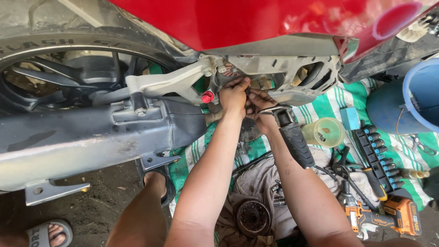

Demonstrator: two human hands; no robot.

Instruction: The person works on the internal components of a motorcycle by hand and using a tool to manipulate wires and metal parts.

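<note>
A red motorcycle point(256, 20) stands over me, its rear wheel point(55, 59) at left and a grey exhaust point(91, 137) running across. My left hand point(233, 96) reaches up into the engine area beside a silver bracket point(173, 80) with a small red knob point(207, 96). My right hand point(261, 107) is pressed against it, fingers curled around a small part inside the opening; what they grip is hidden. A black folded footpeg point(295, 137) hangs just in front of my right forearm.
A green-and-white striped mat point(329, 105) holds a socket rail point(379, 155), a clear plastic cup point(324, 131), an orange cordless drill point(379, 212), wrenches and a round metal clutch part point(253, 217) on a rag. A blue bucket point(411, 98) stands right. My sandalled feet rest on dirt.
</note>
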